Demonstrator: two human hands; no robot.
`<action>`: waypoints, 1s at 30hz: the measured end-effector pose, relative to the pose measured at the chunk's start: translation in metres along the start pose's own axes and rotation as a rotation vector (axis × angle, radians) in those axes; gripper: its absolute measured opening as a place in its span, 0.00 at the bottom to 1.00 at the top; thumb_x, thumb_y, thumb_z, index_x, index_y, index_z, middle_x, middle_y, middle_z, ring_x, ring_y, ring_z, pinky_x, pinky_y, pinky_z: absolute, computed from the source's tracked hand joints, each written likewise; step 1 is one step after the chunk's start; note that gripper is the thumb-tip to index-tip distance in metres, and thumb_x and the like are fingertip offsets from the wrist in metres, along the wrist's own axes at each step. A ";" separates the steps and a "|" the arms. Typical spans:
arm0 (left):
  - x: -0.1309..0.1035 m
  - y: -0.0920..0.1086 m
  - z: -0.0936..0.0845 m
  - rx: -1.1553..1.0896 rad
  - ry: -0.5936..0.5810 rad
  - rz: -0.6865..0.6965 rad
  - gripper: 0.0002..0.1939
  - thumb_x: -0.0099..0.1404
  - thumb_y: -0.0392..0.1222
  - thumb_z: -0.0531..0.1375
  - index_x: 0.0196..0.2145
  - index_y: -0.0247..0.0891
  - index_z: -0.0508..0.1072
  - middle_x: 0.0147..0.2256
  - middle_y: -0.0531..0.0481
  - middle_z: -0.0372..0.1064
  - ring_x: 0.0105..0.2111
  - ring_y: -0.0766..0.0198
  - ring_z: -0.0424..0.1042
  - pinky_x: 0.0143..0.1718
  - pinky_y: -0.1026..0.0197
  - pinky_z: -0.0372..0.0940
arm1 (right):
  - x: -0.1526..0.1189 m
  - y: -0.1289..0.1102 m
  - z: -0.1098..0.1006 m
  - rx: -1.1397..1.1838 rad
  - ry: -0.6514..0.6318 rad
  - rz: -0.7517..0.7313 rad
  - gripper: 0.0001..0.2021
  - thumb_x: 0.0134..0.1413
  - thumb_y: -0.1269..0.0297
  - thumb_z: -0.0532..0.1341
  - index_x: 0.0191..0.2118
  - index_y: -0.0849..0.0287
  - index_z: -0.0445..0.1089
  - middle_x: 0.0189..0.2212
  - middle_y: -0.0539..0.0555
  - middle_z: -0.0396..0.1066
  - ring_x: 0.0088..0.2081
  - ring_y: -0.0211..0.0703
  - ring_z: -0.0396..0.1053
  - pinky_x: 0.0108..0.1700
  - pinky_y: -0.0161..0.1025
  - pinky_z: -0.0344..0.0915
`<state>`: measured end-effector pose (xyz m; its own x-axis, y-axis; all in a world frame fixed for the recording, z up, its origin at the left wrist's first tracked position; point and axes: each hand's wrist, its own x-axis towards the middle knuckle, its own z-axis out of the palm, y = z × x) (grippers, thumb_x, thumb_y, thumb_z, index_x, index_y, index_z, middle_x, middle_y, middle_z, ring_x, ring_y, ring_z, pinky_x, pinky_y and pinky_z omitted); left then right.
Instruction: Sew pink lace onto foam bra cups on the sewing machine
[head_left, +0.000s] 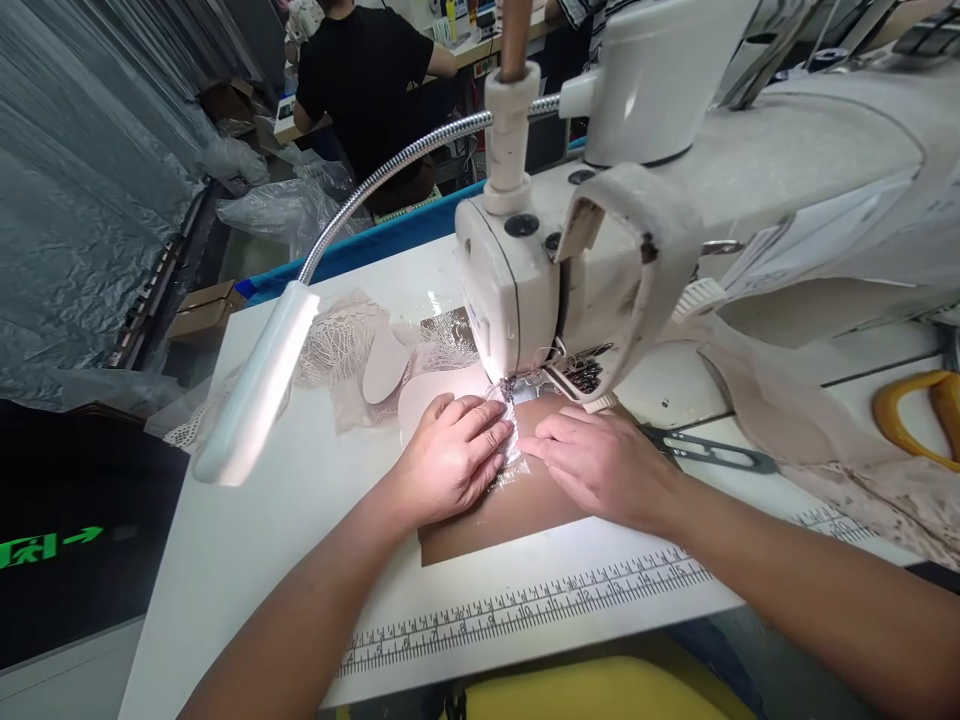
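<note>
Presently | left hand [448,458], fingers flat on strip [514,465] | right hand [606,465], fingers bent | ruler [555,603] "12"

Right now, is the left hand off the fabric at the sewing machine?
No, the left hand lies on the fabric, its fingertips just in front of the sewing machine's needle area.

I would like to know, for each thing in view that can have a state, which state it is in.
Left hand: laid flat, fingers extended
Right hand: lowered, fingers partly bent
Brown sheet: flat, partly under both hands
Lace: loosely crumpled
Flexible metal arm: bent
Green sign: lit
Sewing machine: running or stopped, cannot tell
</note>
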<state>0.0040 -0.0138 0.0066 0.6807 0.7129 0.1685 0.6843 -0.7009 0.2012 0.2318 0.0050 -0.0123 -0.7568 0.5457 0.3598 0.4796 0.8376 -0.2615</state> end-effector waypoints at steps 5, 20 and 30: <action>0.000 0.000 0.001 -0.010 0.005 0.007 0.18 0.68 0.41 0.51 0.54 0.34 0.66 0.55 0.40 0.62 0.51 0.51 0.61 0.52 0.46 0.57 | 0.003 -0.004 -0.005 -0.009 -0.051 -0.059 0.13 0.59 0.73 0.52 0.41 0.60 0.73 0.28 0.54 0.67 0.32 0.40 0.59 0.35 0.38 0.52; 0.008 -0.009 0.002 0.079 -0.020 -0.018 0.18 0.68 0.38 0.50 0.54 0.34 0.66 0.54 0.41 0.64 0.47 0.52 0.63 0.46 0.49 0.59 | 0.004 -0.007 -0.005 -0.026 -0.056 -0.024 0.11 0.56 0.74 0.54 0.40 0.61 0.72 0.30 0.53 0.67 0.33 0.40 0.58 0.34 0.37 0.50; 0.008 -0.015 0.001 0.073 0.005 0.030 0.17 0.68 0.35 0.51 0.53 0.36 0.67 0.54 0.44 0.64 0.49 0.52 0.61 0.48 0.49 0.58 | 0.010 -0.004 0.001 -0.169 -0.025 0.095 0.16 0.52 0.77 0.55 0.44 0.59 0.72 0.29 0.52 0.69 0.26 0.37 0.56 0.30 0.38 0.47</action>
<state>-0.0009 0.0020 0.0043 0.6997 0.6918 0.1784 0.6812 -0.7213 0.1251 0.2219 0.0067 -0.0083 -0.7142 0.6237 0.3177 0.6156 0.7757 -0.1388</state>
